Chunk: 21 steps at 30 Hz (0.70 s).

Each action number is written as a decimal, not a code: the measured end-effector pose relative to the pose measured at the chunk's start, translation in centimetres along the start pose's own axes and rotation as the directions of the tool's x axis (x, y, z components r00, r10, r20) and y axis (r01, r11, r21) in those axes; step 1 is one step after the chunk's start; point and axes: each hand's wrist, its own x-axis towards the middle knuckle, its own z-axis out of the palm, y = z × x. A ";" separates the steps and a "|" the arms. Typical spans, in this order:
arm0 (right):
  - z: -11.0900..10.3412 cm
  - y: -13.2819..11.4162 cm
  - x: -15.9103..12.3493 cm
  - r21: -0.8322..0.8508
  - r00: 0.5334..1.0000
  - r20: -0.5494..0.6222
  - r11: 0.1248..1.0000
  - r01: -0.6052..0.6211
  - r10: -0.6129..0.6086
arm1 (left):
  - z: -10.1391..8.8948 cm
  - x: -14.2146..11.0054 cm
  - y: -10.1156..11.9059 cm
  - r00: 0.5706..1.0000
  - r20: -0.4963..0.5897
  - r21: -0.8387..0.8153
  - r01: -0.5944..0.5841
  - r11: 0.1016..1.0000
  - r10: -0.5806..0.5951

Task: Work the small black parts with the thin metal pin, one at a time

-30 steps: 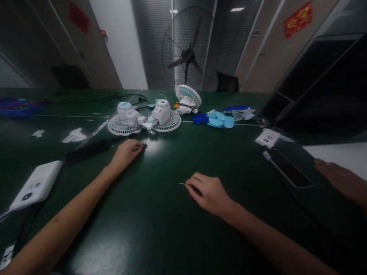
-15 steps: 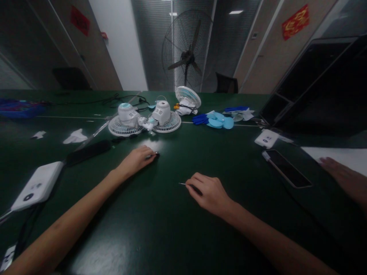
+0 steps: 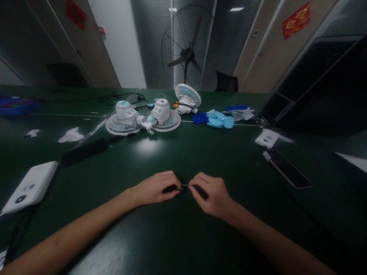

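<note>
Above the dark green table point(image 3: 160, 236), my two hands are close together near the middle. My left hand point(image 3: 162, 187) is closed in a pinch on a small dark piece point(image 3: 182, 189), too small and dim to name. Facing it, my right hand point(image 3: 212, 194) grips what looks like a small screwdriver point(image 3: 201, 191), with a dark handle in the palm. Its thin metal shaft points left and reaches up to the dark piece; whether the two touch I cannot tell.
Beyond my hands lie white fan units point(image 3: 162, 114), with blue fan blades point(image 3: 219, 119) and blue gloves point(image 3: 200, 118) to their right. A phone point(image 3: 287, 168) lies at right, a white device point(image 3: 31, 187) at left. A large black screen point(image 3: 323, 88) stands at far right.
My left hand has come right and nearer with the small dark piece, up to the screwdriver tip. My right hand has hardly moved. Another person's hand at the far right has left view.
</note>
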 end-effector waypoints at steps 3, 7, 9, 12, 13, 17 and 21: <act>0.0 0.0 0.0 0.008 1.000 0.019 1.000 -0.003 0.003 | -0.1 0.1 0.2 0.999 0.001 0.006 0.038 0.999 -0.038; 0.2 0.0 0.1 -0.006 0.997 0.069 1.000 -0.018 0.019 | -0.3 0.4 0.5 0.997 -0.012 0.039 0.082 0.996 -0.082; 0.3 0.0 0.1 -0.040 0.993 0.111 0.999 -0.026 0.031 | -0.4 0.6 0.5 0.997 -0.008 0.068 0.080 0.994 -0.079; 0.5 0.1 0.1 -0.088 0.989 0.145 0.996 -0.019 0.032 | -0.3 0.6 0.4 0.998 -0.004 0.105 0.064 0.992 -0.064; 0.5 0.2 0.0 -0.087 0.990 0.138 0.996 -0.011 0.023 | -0.3 0.6 0.3 0.998 -0.008 0.110 0.063 0.992 -0.062; 0.5 0.3 -0.1 -0.050 0.997 0.081 0.999 0.011 -0.007 | -0.1 0.5 0.2 0.999 -0.024 0.121 0.052 0.991 -0.049; 0.4 0.0 0.2 -0.087 0.985 0.172 0.996 0.004 0.012 | -0.1 0.5 0.2 0.999 -0.009 0.137 0.050 0.989 -0.049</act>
